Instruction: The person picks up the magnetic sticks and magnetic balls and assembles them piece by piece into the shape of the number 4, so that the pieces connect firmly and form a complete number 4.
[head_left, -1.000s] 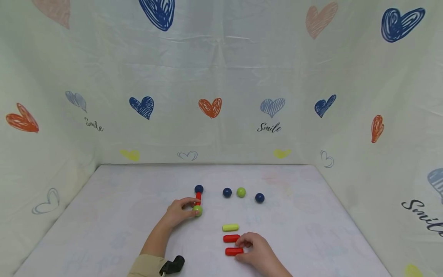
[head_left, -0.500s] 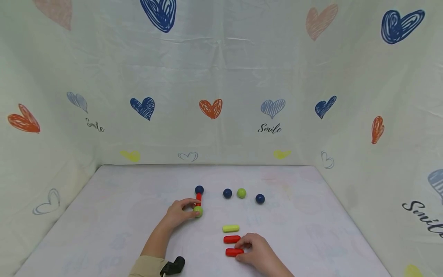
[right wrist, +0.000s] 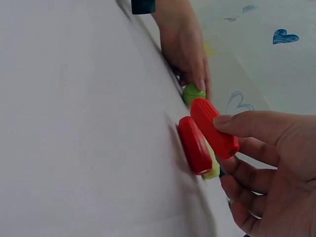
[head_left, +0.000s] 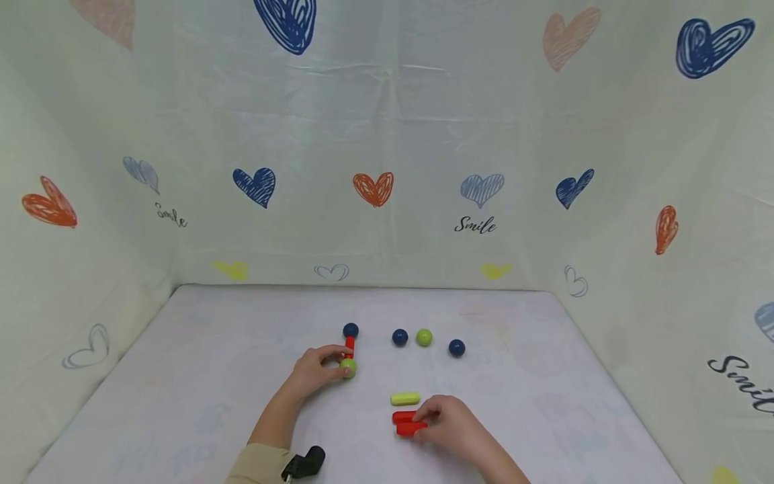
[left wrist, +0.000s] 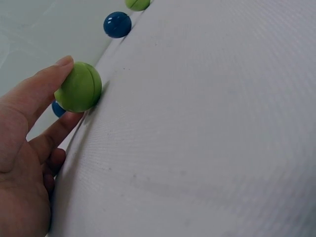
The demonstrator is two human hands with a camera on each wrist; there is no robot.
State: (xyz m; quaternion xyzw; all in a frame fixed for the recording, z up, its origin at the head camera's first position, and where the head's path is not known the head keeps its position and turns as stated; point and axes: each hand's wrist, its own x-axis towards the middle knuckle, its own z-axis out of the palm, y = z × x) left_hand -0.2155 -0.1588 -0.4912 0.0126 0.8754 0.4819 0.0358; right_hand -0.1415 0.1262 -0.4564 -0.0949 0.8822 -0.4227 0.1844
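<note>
A green ball (head_left: 349, 368), a red rod (head_left: 349, 345) and a dark blue ball (head_left: 351, 330) stand in one line at the table's middle left. My left hand (head_left: 316, 371) pinches this chain, thumb on the green ball and fingers by the rod. In the left wrist view the thumb lies on the green ball (left wrist: 79, 88). My right hand (head_left: 450, 427) pinches a red rod (right wrist: 213, 127) between thumb and fingers, lifted off the table. Under it another red rod (right wrist: 194, 146) lies on the table, with a yellow-green rod (head_left: 404, 398) just beyond.
Two loose blue balls (head_left: 400, 337) (head_left: 456, 347) lie farther back, with a green ball (head_left: 424, 337) between them. A white curtain (head_left: 387, 134) printed with hearts surrounds the back and sides of the white table (head_left: 514, 383).
My right hand has picked up the nearer red rod and raised it toward the other red rod. My left hand keeps its hold on the chain. The head view has shifted slightly.
</note>
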